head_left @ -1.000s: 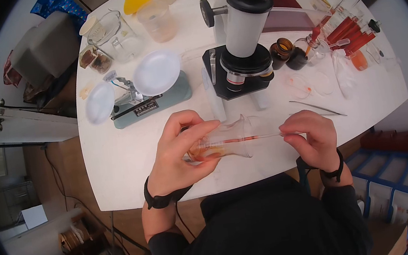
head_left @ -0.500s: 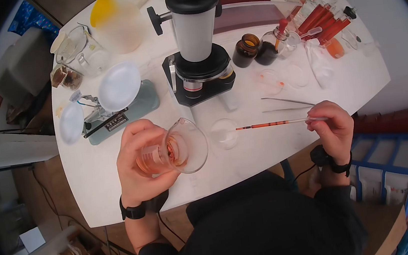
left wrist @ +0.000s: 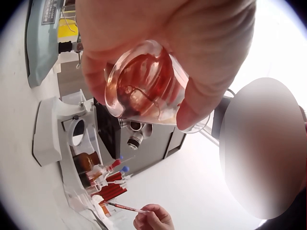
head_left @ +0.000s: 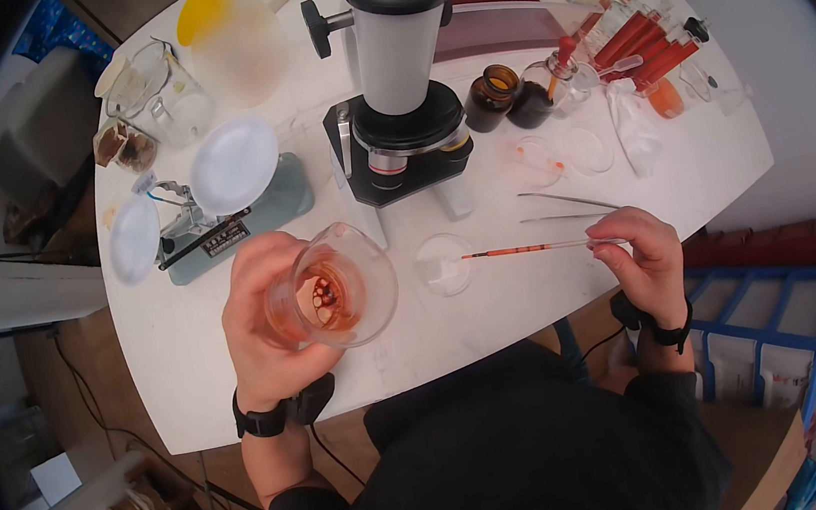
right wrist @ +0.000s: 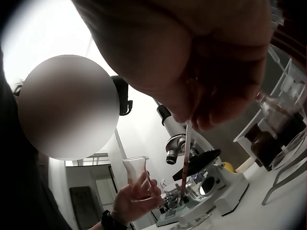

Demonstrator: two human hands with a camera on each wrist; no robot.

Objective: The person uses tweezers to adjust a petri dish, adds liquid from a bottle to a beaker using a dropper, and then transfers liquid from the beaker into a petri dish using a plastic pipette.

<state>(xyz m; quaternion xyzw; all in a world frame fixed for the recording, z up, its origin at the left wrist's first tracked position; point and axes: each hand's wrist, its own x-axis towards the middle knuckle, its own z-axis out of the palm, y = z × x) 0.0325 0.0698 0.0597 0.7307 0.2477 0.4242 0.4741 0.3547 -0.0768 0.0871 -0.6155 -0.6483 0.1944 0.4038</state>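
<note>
My left hand point(head_left: 258, 337) grips a clear glass beaker point(head_left: 374, 294) with a flared, spouted rim, its mouth facing up toward the head view. Orange-red liquid with bubbles lies in the bottom, and the left wrist view shows the beaker's base point(left wrist: 112, 93) between thumb and fingers. Between thumb and fingertips, my right hand point(head_left: 644, 253) pinches a thin clear pipette point(head_left: 518, 250) partly filled with red liquid. It points left, its tip overlapping the right edge of a shallow clear dish point(head_left: 428, 278) in the head view. The right wrist view shows the pipette point(right wrist: 186, 158) pointing down.
Beyond the dish stands a microscope point(head_left: 396, 65). A two-pan balance point(head_left: 290, 193) is at the left, with a glass jug point(head_left: 181, 115) behind it. Tweezers point(head_left: 563, 199) lie near my right hand. Brown bottles point(head_left: 490, 110) and red-filled tubes point(head_left: 663, 60) stand at the back right.
The pipette came out of the beaker and moved right, and its tip is now by the dish. The beaker turned from lying sideways to mouth up. The head view shifted too.
</note>
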